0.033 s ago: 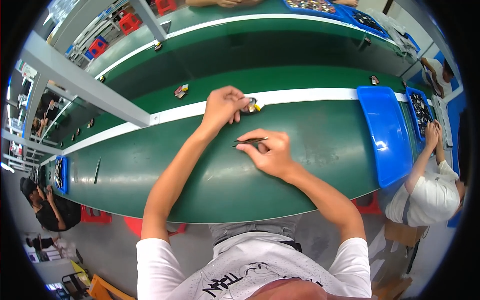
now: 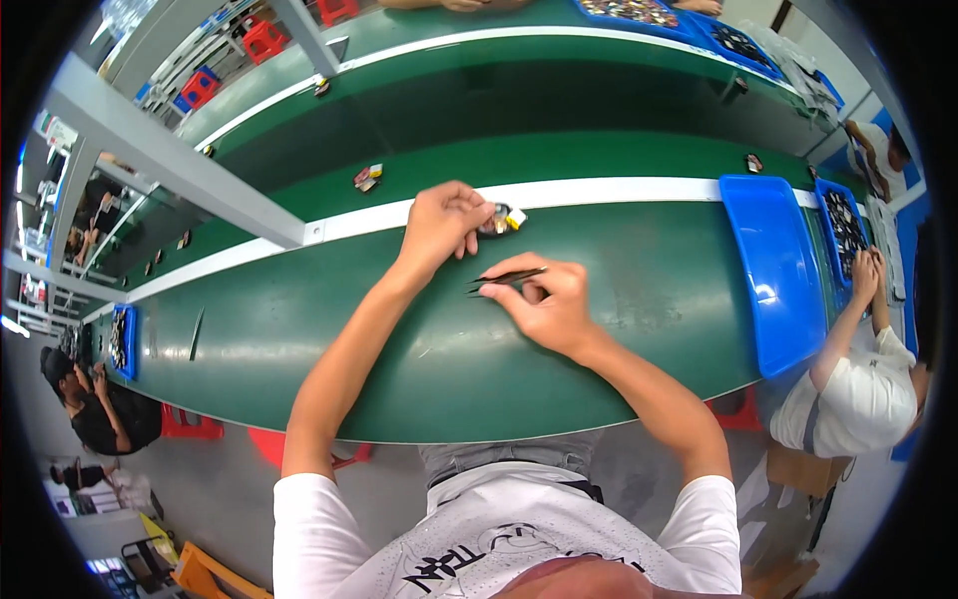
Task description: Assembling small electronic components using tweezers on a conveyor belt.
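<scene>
The long green table (image 2: 299, 329) looks smooth with a dull sheen; right of it, the blue plastic tray (image 2: 773, 280) is glossy.

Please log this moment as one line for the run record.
left hand: on small round part | right hand: holds thin dark tweezers | surface: green bench

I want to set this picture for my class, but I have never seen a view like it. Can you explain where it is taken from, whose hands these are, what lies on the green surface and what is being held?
The picture comes from a wide-angle camera worn on a person's head, looking down, so straight edges bend near the rim. The two bare forearms rising from the bottom are that person's own. The left hand rests on a small part lying by the white stripe of the long green table. The right hand holds thin dark tweezers, pointing left. A blue tray sits to the right, where another seated person works. A second small part lies farther back.
</scene>
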Demonstrator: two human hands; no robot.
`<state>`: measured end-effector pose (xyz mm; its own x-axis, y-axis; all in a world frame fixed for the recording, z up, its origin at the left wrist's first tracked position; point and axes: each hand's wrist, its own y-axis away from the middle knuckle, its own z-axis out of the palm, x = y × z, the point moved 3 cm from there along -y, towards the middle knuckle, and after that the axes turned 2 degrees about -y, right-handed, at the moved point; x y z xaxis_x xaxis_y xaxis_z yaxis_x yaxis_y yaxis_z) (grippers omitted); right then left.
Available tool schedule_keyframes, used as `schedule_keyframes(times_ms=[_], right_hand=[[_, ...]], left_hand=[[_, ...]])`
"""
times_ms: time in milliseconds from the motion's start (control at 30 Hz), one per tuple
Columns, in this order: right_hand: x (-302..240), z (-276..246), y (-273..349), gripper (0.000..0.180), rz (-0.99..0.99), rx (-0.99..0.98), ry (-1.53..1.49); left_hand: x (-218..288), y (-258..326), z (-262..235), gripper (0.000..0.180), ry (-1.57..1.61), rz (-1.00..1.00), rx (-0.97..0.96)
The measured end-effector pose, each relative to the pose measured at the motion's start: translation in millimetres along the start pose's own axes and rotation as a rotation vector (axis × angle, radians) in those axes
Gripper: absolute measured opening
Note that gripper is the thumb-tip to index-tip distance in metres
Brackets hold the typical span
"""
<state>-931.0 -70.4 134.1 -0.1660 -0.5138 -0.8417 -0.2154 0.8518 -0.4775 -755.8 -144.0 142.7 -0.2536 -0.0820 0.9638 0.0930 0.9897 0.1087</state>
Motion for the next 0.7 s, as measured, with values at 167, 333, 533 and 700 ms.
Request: schedule_keyframes(times_ms=[167, 333, 533, 700], right_hand=[[12, 4, -2, 0.014, 0.235, 0.042, -0.408], [16, 5, -3, 0.012, 0.281, 0.058, -0.392], [9, 4, -3, 0.011, 0.153, 0.085, -0.126], [9, 6, -3, 0.012, 0.196, 0.060, -0.116]], left_hand=[[-19, 66, -17, 0.013, 0.094, -0.053, 0.094], [-27, 84, -14, 0.013, 0.109, -0.013, 0.158], [-29, 91, -7, 0.013, 0.118, 0.070, 0.195], [-27, 94, -7, 0.012, 0.051, 0.155, 0.220]])
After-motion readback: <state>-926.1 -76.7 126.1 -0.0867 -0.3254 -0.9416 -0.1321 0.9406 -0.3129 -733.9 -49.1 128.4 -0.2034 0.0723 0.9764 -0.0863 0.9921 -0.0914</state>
